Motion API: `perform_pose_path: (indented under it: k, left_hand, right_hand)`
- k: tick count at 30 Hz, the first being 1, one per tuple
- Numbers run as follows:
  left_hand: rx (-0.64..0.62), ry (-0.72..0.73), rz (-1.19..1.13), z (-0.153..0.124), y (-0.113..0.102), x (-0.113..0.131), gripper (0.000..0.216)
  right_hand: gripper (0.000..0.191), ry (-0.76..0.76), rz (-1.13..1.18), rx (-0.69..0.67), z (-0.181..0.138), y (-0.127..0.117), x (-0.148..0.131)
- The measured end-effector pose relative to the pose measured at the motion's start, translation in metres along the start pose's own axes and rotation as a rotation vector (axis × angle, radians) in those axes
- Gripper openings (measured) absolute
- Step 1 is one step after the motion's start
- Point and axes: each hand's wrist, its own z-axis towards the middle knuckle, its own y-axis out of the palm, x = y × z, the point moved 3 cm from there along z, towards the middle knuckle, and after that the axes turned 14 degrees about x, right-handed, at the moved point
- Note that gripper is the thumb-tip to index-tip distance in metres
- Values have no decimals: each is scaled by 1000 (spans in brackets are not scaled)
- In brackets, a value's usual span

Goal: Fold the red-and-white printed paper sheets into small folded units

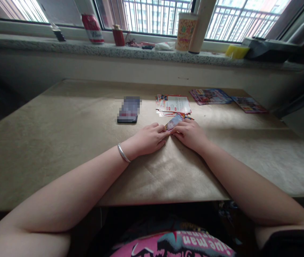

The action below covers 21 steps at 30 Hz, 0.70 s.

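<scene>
A small colourful printed paper (173, 122) lies slanted on the table between my two hands. My left hand (152, 138), a silver bangle at its wrist, has its fingers bent together at the paper's lower left edge. From the other side, my right hand (191, 134) grips the paper with curled fingers and covers part of its right end. My index fingertips almost meet at the near edge. Just beyond, a loose stack of printed sheets (177, 103) has a white one on top. Whether the paper is folded, I cannot tell.
A phone (129, 110) lies left of the sheets. Glossy colourful packets (212, 96) and another packet (250, 104) rest at the back right of the tan table (61, 142). On the windowsill stand a red can (92, 28), a patterned cup (186, 32) and a yellow object (236, 51).
</scene>
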Motion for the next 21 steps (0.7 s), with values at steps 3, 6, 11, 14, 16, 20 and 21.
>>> perform_pose_path:
  k: [3,6,11,14,16,20,21]
  left_hand:
    - [-7,7,2,1,-2,0,42]
    - [-25,21,23,3,-9,2,40]
    - [-80,-14,108,3,-25,2,34]
    - [-89,-30,142,0,-29,-1,35]
    - [-85,-29,141,-2,-29,-3,35]
    - [-80,-7,125,-3,-26,-5,33]
    - [-81,-4,122,-3,-26,-5,32]
  right_hand:
    - [21,-22,3,-21,1,0,1]
    - [24,-17,-27,-61,1,-1,-1]
    - [25,-1,-82,-107,2,-3,-6]
    - [26,-11,-90,-105,1,-3,-9]
    - [29,-31,-58,-91,1,-1,-11]
    - [35,-85,13,-88,1,4,-16]
    - [35,-95,15,-91,2,5,-16]
